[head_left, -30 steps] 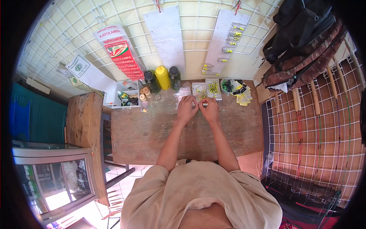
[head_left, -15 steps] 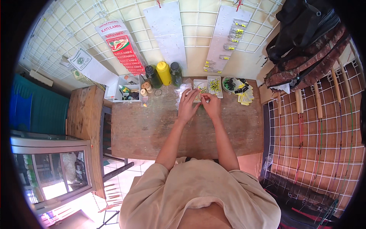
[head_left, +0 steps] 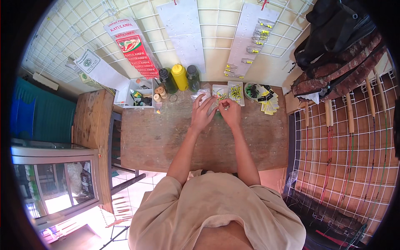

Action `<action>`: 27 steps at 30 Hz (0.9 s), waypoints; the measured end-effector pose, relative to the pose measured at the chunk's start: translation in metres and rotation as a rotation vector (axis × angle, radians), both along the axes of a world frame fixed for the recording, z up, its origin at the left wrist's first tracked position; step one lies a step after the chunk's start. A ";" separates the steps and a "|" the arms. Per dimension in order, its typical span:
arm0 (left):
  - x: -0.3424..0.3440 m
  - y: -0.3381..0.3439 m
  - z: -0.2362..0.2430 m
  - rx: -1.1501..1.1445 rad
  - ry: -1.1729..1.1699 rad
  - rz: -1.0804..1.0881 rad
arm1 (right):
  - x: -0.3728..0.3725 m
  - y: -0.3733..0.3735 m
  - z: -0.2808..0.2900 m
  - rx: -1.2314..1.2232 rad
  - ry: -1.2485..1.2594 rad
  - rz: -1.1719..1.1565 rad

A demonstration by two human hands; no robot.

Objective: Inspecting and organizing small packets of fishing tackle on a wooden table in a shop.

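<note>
My left hand (head_left: 201, 115) and my right hand (head_left: 231, 113) meet over the far middle of the wooden table, fingertips almost touching. Thumb and index finger of my right hand are pinched together. On my left hand the thumb and index finger come close in a loose pinch while the other fingers stretch forward. Whatever lies between the fingertips is too small to make out. Just beyond them stand a white tray (head_left: 214, 88) with small yellow-green pieces, partly covered by my fingers, and a second white tray (head_left: 242, 98) holding similar pieces. Clear plastic packets (head_left: 203, 91) lie beside my left fingers.
Right of the trays are a round tub (head_left: 251, 90) of dark bits and fanned yellow-white cards (head_left: 271, 104). Bottles (head_left: 179, 77), wooden spools (head_left: 157, 97) and a white organizer box (head_left: 121, 99) line the table's (head_left: 162, 137) back left. Fishing rods (head_left: 349, 112) hang at right.
The view has shifted slightly. My hands stay together at the same place by the trays, with only small finger movements.
</note>
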State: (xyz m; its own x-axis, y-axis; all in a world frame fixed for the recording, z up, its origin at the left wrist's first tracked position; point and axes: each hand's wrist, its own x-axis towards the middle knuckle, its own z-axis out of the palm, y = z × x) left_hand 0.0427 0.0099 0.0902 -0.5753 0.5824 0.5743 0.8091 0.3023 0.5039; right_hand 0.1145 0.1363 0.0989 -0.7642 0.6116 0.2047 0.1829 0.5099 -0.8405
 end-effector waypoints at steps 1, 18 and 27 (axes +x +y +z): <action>0.001 0.002 0.001 0.018 -0.008 -0.008 | 0.002 0.001 0.001 0.015 0.010 0.006; 0.007 0.005 -0.014 0.113 -0.216 0.007 | 0.017 0.001 0.011 -0.165 0.142 0.049; 0.004 0.002 -0.023 0.065 -0.228 -0.033 | 0.023 0.010 0.011 0.184 0.108 0.270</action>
